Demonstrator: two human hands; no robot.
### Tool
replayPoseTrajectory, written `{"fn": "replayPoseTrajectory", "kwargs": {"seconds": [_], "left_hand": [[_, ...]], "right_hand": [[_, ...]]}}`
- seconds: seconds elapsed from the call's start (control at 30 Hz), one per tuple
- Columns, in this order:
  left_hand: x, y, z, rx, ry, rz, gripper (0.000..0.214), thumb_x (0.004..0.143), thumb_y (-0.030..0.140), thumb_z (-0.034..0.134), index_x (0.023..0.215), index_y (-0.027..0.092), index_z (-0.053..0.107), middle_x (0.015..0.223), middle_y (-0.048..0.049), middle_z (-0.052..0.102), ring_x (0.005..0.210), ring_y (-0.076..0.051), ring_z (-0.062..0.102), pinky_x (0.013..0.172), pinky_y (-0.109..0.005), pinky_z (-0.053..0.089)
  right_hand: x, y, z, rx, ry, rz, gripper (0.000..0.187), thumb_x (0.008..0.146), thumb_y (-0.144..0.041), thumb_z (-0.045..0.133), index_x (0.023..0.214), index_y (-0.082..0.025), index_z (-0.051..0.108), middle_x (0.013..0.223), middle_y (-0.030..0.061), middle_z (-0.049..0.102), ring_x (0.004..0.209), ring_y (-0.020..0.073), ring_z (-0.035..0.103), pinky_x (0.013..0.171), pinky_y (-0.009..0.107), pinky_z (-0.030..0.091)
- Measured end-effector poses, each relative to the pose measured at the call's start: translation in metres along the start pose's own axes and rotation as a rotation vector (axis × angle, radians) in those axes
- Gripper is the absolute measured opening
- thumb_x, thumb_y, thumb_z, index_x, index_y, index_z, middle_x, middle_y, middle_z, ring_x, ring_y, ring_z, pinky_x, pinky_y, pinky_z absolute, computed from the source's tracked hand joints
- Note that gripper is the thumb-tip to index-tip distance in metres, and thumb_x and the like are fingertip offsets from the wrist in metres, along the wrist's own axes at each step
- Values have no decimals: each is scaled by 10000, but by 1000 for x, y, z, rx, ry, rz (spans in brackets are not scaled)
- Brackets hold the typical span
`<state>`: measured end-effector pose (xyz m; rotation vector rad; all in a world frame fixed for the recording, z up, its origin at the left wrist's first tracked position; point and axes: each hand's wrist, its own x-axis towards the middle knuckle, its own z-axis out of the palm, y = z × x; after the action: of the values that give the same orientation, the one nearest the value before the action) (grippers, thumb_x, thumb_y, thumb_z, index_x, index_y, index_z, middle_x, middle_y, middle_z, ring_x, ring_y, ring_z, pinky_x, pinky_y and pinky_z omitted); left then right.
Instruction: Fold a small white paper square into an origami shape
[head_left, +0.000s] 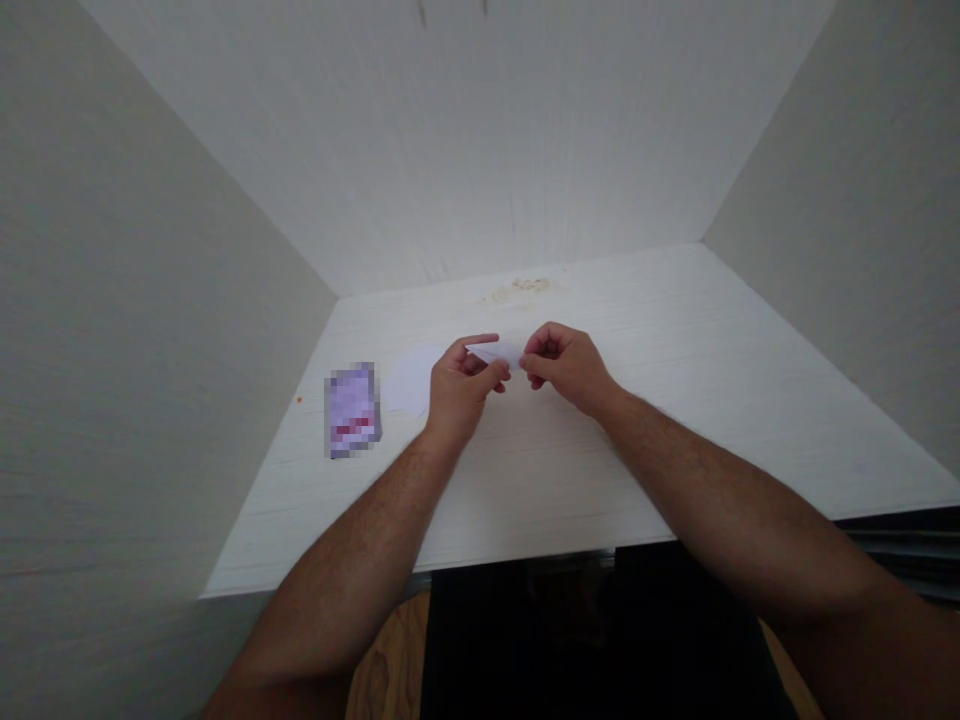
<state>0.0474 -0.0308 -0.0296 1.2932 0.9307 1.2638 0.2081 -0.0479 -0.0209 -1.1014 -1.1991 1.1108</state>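
Note:
A small white piece of paper [501, 352] is held between both hands just above the white table [675, 400]. My left hand [461, 385] pinches its left end with thumb and forefinger. My right hand [562, 365] grips its right end, fingers curled. Both hands meet near the table's middle, a little toward the back.
A blurred purple card pack [352, 410] lies at the table's left side. White paper sheets [411, 378] rest flat between the pack and my left hand. A brownish stain [521, 289] marks the table near the back wall. Walls close in on three sides.

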Motion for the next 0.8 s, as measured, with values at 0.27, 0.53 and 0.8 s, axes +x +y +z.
{"fn": "replayPoseTrajectory", "kwargs": {"seconds": [0.27,0.53,0.8], "left_hand": [[-1,2,1,-3,-7,-21,208,720,319,757,830,156,693,729,-24,683,622,-124,621,516,-236,481],[-1,1,1,2,-26,-59,199,751,340,744,793,147,718,656,-26,669,582,-116,602,515,-230,478],[-2,4,2,75,-19,-90,197,734,324,737,722,138,672,598,-19,658,512,-100,579,513,-227,468]], "right_hand": [[-1,2,-2,-11,-42,11,268,647,-278,782,715,-197,535,542,-59,595,450,81,543,437,215,445],[0,6,-2,-34,-63,12,247,640,-268,762,792,-187,585,580,-57,602,471,82,543,452,222,454],[-1,8,-2,-80,-114,32,186,660,-249,730,766,-185,592,591,-44,615,471,80,533,452,219,426]]}}
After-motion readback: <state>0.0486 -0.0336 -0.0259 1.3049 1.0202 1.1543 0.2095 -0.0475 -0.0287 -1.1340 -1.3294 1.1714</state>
